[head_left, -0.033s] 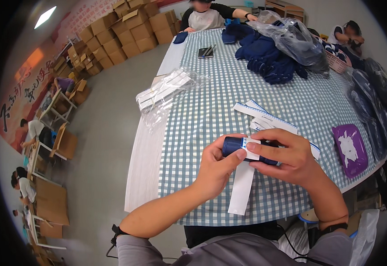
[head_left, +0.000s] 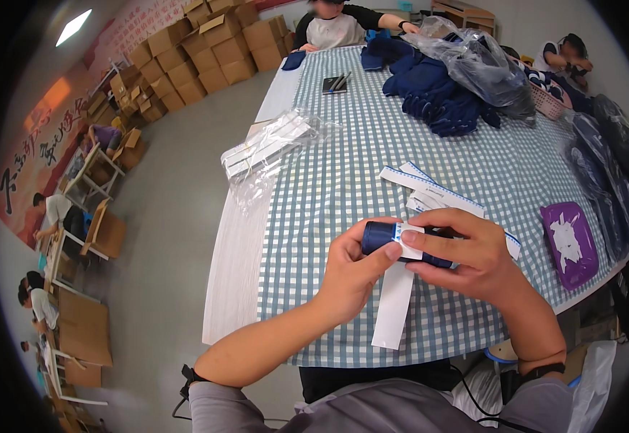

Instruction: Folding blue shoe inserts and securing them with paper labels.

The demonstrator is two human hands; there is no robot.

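Observation:
A tightly rolled bundle of navy cloth (head_left: pixel 377 239) lies sideways between my hands, just above the near part of the table. A white paper strip (head_left: pixel 394 307) with a blue pattern wraps its middle, the long tail hanging down toward the table's near edge. My left hand (head_left: pixel 354 267) is closed round the roll's left end, thumb at the strip. From the right, my right hand (head_left: pixel 469 249) grips the other end, with fingertips pressing on the strip. The roll's back is hidden by my fingers. Loose printed paper strips (head_left: pixel 437 191) lie just beyond.
Beyond sit clear-bagged strips (head_left: pixel 278 148), a dark notepad with pens (head_left: pixel 335 84), and a navy garment pile (head_left: pixel 437 90) under clear plastic. At right are a purple pack (head_left: pixel 570 245) and a pink basket (head_left: pixel 547 101). A person (head_left: pixel 336 32) sits across the checked tablecloth (head_left: pixel 307 289).

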